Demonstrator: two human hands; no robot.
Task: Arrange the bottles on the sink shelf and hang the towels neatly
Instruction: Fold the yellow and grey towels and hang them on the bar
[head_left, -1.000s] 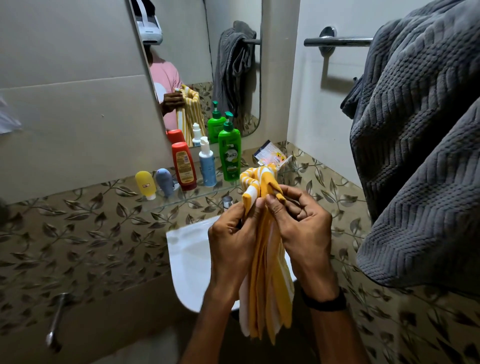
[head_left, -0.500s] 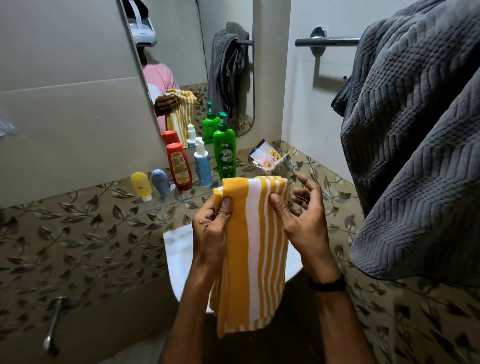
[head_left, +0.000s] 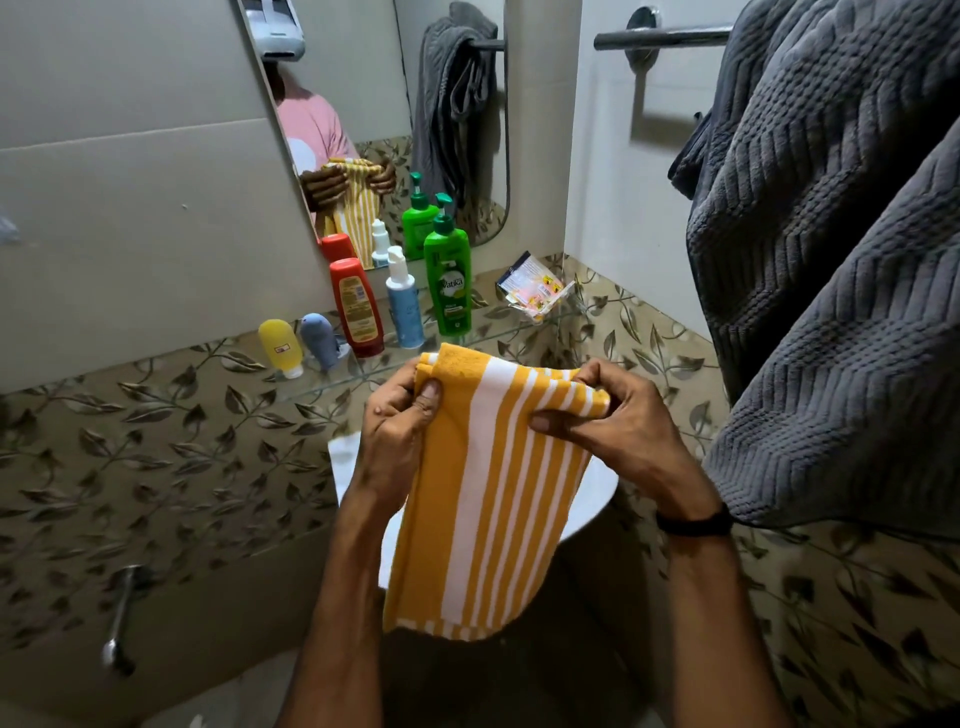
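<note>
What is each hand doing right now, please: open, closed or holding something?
Left hand: closed, gripping the top left corner of the yellow striped towel.
Right hand: closed, pinching the same towel's top right corner.

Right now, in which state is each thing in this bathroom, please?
Yellow-and-white striped towel: folded, hanging, held at its top edge.
Left hand: grips the towel's left corner.
Right hand: pinches the towel's right corner.
Grey textured towel: draped over the metal rail.
Green pump bottle: upright on the glass shelf.
Red plastic bottle: upright.
Blue-and-white pump bottle: upright.
Small yellow tube: standing on its white cap.
Small grey-blue tube: standing.
</note>
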